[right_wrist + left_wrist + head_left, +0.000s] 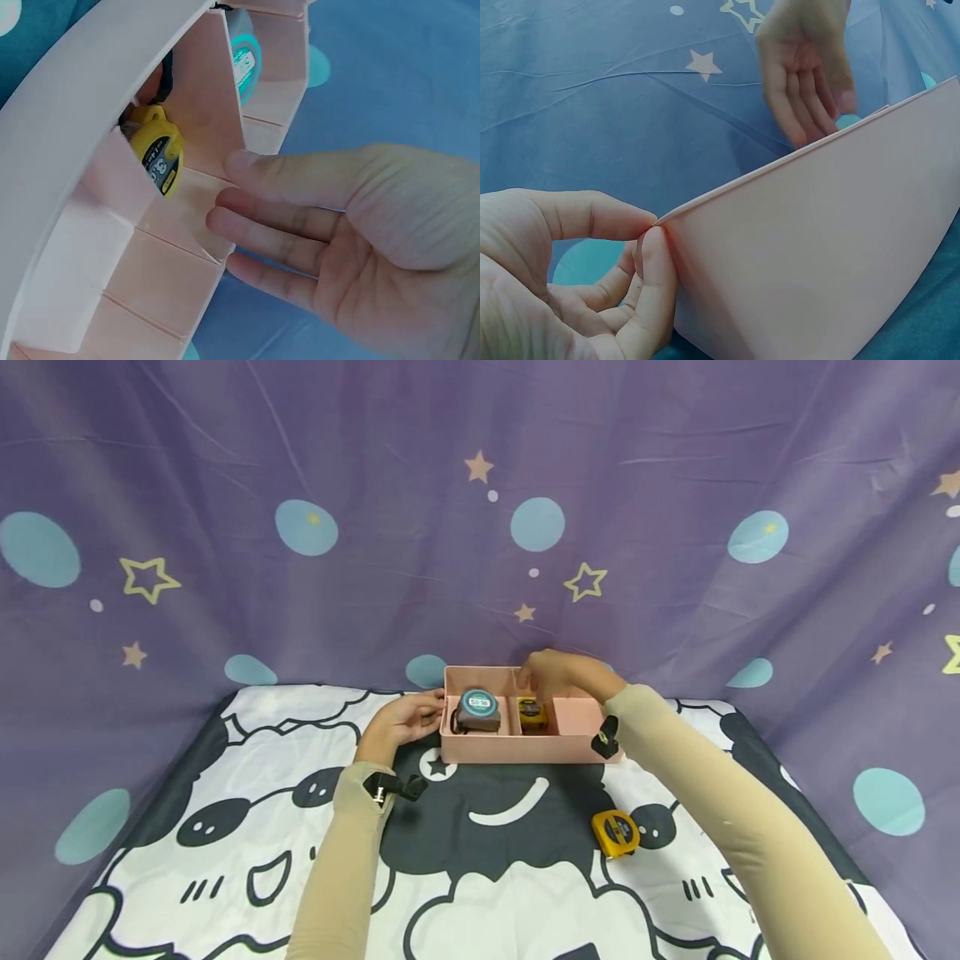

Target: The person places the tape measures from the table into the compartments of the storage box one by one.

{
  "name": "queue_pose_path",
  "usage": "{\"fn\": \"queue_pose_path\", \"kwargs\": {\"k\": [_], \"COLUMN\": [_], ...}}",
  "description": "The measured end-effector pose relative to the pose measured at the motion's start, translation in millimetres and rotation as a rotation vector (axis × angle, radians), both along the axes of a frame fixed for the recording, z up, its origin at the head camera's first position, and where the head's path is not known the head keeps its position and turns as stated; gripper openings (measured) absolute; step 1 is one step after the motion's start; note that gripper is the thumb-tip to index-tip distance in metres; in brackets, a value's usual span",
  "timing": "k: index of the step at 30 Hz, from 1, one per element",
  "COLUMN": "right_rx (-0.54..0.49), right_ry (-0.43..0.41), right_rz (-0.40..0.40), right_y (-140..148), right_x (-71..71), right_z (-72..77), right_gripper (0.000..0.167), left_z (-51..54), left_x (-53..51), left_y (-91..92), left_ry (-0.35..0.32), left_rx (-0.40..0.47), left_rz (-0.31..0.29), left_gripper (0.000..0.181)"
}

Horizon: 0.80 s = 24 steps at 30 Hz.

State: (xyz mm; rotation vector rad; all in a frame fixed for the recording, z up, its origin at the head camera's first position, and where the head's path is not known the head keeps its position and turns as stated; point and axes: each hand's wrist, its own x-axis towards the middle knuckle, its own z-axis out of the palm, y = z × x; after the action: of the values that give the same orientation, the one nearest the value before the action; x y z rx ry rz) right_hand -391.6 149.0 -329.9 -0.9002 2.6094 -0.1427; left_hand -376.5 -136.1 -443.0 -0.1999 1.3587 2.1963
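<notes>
A pink divided box [525, 749] stands at the back of the cloth. My left hand [411, 717] pinches its left corner between thumb and forefinger, seen closely in the left wrist view. My right hand [360, 217] is over the back of the middle compartment, fingers loosely extended and holding nothing. Below it, a yellow tape measure [159, 154] stands in that compartment. The left compartment holds a grey tape measure [477, 712] with a teal-rimmed face. Another yellow tape measure [616, 833] lies on the cloth, in front of the box and to the right.
A black-and-white cartoon cloth [487, 910] covers the table. Right behind the box hangs a purple curtain [420, 568] with stars and blue dots. Thin pink dividers [206, 97] part the box's compartments.
</notes>
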Motion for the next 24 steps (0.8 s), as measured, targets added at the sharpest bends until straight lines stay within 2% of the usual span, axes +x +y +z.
{"fn": "queue_pose_path", "kwargs": {"k": [5, 12, 17, 24], "right_rx": [-0.129, -0.302, -0.308, -0.291], "right_ry": [0.038, 0.144, 0.171, 0.198], "right_rz": [-0.012, 0.118, 0.116, 0.132], "right_y": [15.1, 32.3, 40.5, 50.8], "right_x": [15.7, 41.3, 64.0, 94.5], "right_z": [1.6, 7.9, 12.7, 16.5], "right_gripper": [0.039, 0.028, 0.031, 0.04], "left_z": [-3.5, -7.0, -4.9, -1.8], "left_x": [0.6, -0.9, -0.7, -2.1], "left_y": [0.1, -4.3, -5.5, -2.5], "left_ry": [-0.004, 0.012, 0.015, 0.025], "left_rx": [0.01, 0.04, 0.061, 0.038], "left_rz": [-0.009, -0.02, -0.029, -0.032], "left_gripper": [0.025, 0.022, 0.023, 0.026]}}
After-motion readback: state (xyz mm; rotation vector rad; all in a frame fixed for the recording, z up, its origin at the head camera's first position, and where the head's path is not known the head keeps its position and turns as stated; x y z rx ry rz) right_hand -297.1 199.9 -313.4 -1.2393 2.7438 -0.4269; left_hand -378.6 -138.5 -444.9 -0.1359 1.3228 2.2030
